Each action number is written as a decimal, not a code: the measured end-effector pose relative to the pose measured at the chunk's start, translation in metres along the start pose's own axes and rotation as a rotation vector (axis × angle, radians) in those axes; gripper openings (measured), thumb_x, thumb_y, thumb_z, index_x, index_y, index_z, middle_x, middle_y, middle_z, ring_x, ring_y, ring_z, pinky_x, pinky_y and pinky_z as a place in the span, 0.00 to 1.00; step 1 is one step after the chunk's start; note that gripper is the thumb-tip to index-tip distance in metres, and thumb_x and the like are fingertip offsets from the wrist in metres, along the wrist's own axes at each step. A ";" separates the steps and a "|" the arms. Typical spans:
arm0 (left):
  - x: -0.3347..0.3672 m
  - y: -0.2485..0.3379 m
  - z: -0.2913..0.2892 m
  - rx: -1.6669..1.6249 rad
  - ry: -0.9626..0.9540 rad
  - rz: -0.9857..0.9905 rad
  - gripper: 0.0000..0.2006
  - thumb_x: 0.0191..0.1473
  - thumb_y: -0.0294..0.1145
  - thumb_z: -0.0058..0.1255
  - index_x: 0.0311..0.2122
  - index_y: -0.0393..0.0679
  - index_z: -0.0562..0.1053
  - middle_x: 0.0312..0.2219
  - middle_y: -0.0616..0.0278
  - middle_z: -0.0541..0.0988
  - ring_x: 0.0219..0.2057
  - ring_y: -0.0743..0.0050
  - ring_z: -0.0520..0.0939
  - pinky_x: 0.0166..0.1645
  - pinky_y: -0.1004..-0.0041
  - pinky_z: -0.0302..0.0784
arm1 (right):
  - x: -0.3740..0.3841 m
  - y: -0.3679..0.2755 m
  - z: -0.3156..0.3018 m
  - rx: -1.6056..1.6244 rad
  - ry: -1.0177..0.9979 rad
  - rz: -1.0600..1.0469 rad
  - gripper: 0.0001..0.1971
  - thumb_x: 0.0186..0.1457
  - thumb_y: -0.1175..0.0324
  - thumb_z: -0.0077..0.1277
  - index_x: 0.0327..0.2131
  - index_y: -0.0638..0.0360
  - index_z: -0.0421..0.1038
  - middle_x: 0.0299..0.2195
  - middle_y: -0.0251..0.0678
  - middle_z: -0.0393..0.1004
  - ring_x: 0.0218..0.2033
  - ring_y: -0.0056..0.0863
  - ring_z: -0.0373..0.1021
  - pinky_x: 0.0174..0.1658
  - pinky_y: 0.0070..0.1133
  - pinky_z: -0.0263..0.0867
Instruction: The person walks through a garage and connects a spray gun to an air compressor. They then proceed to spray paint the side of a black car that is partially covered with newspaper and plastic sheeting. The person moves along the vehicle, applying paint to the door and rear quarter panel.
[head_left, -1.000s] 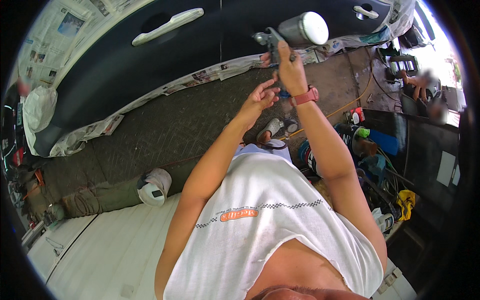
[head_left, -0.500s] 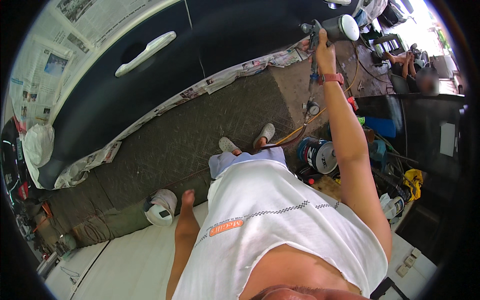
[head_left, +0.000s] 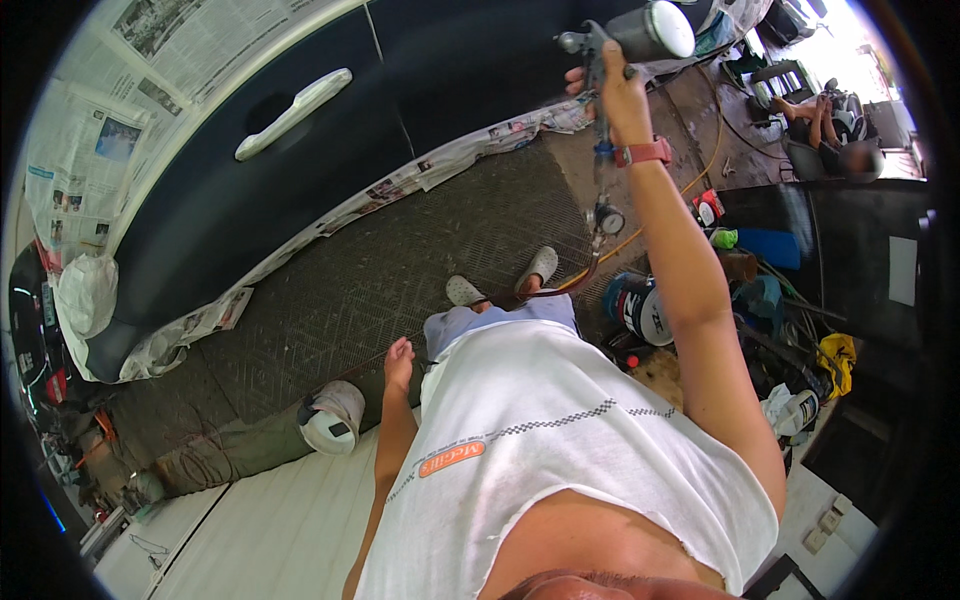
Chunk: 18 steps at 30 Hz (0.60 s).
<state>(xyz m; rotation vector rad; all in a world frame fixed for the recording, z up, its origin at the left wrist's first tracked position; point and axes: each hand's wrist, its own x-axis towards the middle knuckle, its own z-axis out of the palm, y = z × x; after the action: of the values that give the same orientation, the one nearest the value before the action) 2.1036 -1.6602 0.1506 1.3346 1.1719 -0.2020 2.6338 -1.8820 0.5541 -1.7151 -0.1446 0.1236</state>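
Observation:
At the upper right, my right hand (head_left: 622,95) is wrapped round a spray gun (head_left: 596,65) with a grey cup (head_left: 650,35) whose white lid faces right. A round gauge (head_left: 608,220) hangs below the grip on a dark hose (head_left: 580,285). The gun's nozzle points left, near the dark car door panel (head_left: 300,180), apart from it. My left hand (head_left: 398,365) hangs low beside my hip, holding nothing visible, its fingers loosely bent and apart. A white door handle (head_left: 295,115) lies on the panel.
Newspaper masking (head_left: 90,140) covers the car above and along its lower edge. A white bucket (head_left: 335,415) stands left of my legs; a paint pail (head_left: 640,305) stands right. A yellow hose (head_left: 690,190) crosses the floor. Another person (head_left: 825,130) sits at the far right.
My right hand has moved left and slightly up with the spray gun, the gauge and hose following. My left hand has swung forward and a little right.

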 end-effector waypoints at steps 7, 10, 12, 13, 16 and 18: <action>-0.003 0.054 0.007 -0.044 -0.022 -0.015 0.22 0.63 0.39 0.52 0.59 0.43 0.69 0.50 0.60 0.77 0.46 0.71 0.78 0.53 0.71 0.72 | -0.050 -0.006 0.071 0.081 -0.273 0.013 0.28 0.66 0.45 0.42 0.49 0.65 0.72 0.30 0.37 0.79 0.27 0.19 0.75 0.16 0.15 0.63; 0.000 0.035 -0.008 -0.069 0.037 -0.090 0.19 0.63 0.40 0.51 0.57 0.48 0.70 0.49 0.63 0.77 0.43 0.73 0.78 0.49 0.70 0.72 | -0.065 -0.009 0.095 0.073 -0.404 -0.005 0.28 0.66 0.45 0.42 0.50 0.64 0.71 0.30 0.37 0.79 0.27 0.18 0.75 0.16 0.15 0.63; -0.004 0.016 -0.016 -0.070 0.074 -0.144 0.17 0.63 0.40 0.51 0.56 0.51 0.71 0.46 0.66 0.78 0.41 0.75 0.78 0.46 0.71 0.72 | -0.072 -0.013 0.105 0.101 -0.492 -0.015 0.29 0.67 0.44 0.40 0.51 0.63 0.71 0.31 0.37 0.80 0.29 0.18 0.76 0.17 0.15 0.64; -0.006 0.008 -0.019 -0.070 0.086 -0.172 0.16 0.63 0.39 0.51 0.55 0.51 0.72 0.43 0.67 0.79 0.39 0.75 0.78 0.44 0.72 0.72 | -0.074 -0.021 0.108 0.133 -0.532 0.008 0.30 0.68 0.44 0.38 0.52 0.64 0.71 0.31 0.37 0.80 0.30 0.18 0.76 0.17 0.15 0.64; -0.007 -0.035 -0.029 -0.034 0.093 -0.211 0.16 0.61 0.39 0.54 0.52 0.48 0.75 0.39 0.69 0.80 0.34 0.78 0.78 0.37 0.75 0.73 | -0.064 -0.022 0.110 0.194 -0.587 0.059 0.31 0.68 0.42 0.36 0.52 0.63 0.70 0.33 0.38 0.80 0.32 0.21 0.78 0.17 0.15 0.64; -0.011 -0.049 -0.030 -0.026 0.084 -0.220 0.15 0.60 0.40 0.57 0.50 0.47 0.76 0.36 0.69 0.80 0.30 0.79 0.77 0.33 0.76 0.72 | -0.053 -0.020 0.108 0.185 -0.533 0.035 0.31 0.68 0.42 0.36 0.52 0.63 0.70 0.33 0.39 0.80 0.32 0.22 0.78 0.17 0.15 0.64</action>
<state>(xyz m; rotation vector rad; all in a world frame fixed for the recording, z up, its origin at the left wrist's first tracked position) 2.0477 -1.6556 0.1331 1.2001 1.3893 -0.2907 2.5631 -1.7831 0.5575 -1.4672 -0.4817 0.6026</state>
